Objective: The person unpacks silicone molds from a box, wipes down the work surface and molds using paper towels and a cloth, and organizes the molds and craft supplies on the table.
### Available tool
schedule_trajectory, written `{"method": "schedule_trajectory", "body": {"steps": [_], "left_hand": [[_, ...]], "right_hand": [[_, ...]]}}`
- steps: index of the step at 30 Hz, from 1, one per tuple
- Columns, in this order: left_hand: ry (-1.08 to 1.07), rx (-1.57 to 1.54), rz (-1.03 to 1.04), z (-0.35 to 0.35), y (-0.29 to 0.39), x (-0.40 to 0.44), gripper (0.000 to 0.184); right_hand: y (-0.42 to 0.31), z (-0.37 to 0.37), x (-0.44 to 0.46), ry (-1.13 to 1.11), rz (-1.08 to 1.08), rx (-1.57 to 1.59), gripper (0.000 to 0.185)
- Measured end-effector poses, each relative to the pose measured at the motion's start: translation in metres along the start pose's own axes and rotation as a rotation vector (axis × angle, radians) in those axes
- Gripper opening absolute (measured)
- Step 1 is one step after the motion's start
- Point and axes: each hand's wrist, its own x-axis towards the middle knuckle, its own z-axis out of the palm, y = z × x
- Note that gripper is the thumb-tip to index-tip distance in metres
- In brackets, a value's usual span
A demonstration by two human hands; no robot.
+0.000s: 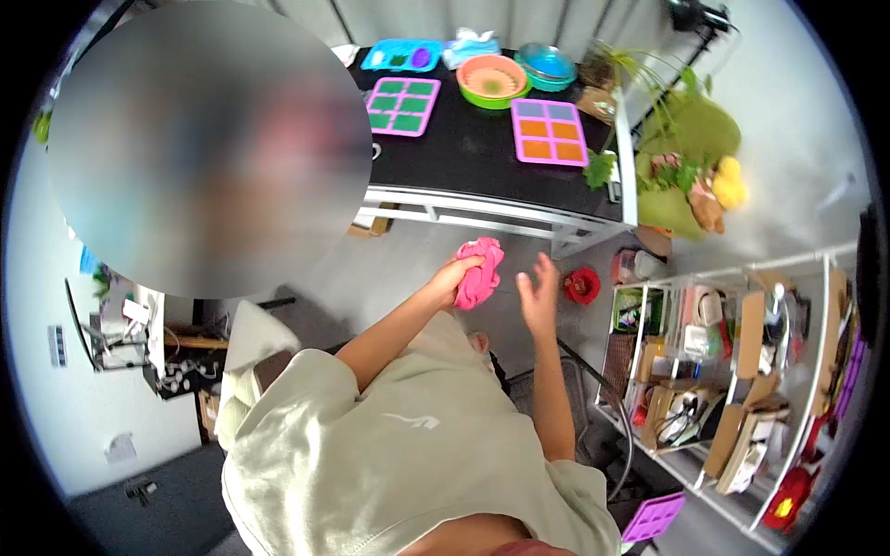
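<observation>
My left hand [451, 281] grips a bunched-up pink cloth [480, 272] in front of my body, short of the table edge. The cloth is crumpled, and part of it is covered by the fingers. To its right, my right hand [539, 295] is raised with the fingers apart and nothing in it; it does not touch the cloth. Beyond both hands stands a black-topped table [464, 167] with a white frame. On it lie a pink tray with green squares [404, 106] and a pink tray with orange and grey squares [549, 132].
Toward the table's back are a blue tray [401, 55], an orange bowl [492, 76] in a green one, and a blue bowl [547, 67]. A white shelf rack [686, 454] with boxes stands right. A red container [582, 285] is on the floor. A blurred disc covers the upper left.
</observation>
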Motion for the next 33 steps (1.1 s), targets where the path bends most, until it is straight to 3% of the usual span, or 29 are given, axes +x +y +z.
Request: {"method": "schedule_trajectory", "body": {"steps": [4,8,11,14,17,21,24,28,33], "left_hand": [[0.145,-0.074,0.186,-0.036,0.016,-0.007,0.038],[0.124,-0.351,0.208,-0.082,0.056,-0.016,0.037],[0.073,-0.257,0.284,-0.115,0.091,-0.024,0.046],[0.087,-0.199,0.265,-0.146,0.134,-0.019,0.054],[0.096,-0.173,0.215,-0.185,0.168,-0.011,0.054],[0.173,-0.192,0.142,-0.220,0.207,0.004,0.048],[0.188,-0.165,0.073,-0.238,0.225,0.021,0.044],[0.236,-0.108,0.048,-0.243,0.235,0.049,0.039],[0.327,-0.108,0.033,-0.229,0.238,0.078,0.036]], "right_hand": [[-0.022,0.094,0.012,-0.412,-0.030,0.203,0.065],[-0.030,0.173,0.032,-0.445,0.114,0.236,0.053],[-0.038,0.214,0.066,-0.407,0.293,0.365,0.048],[0.009,0.244,0.120,-0.213,0.346,0.434,0.047],[0.037,0.237,0.176,0.071,0.018,-0.274,0.047],[0.046,0.260,0.199,-0.123,-0.162,-0.794,0.048],[0.037,0.281,0.202,-0.144,-0.368,-0.886,0.050],[0.079,0.271,0.246,-0.168,-0.433,-0.951,0.040],[0.091,0.264,0.333,0.019,-0.491,-0.851,0.033]]}}
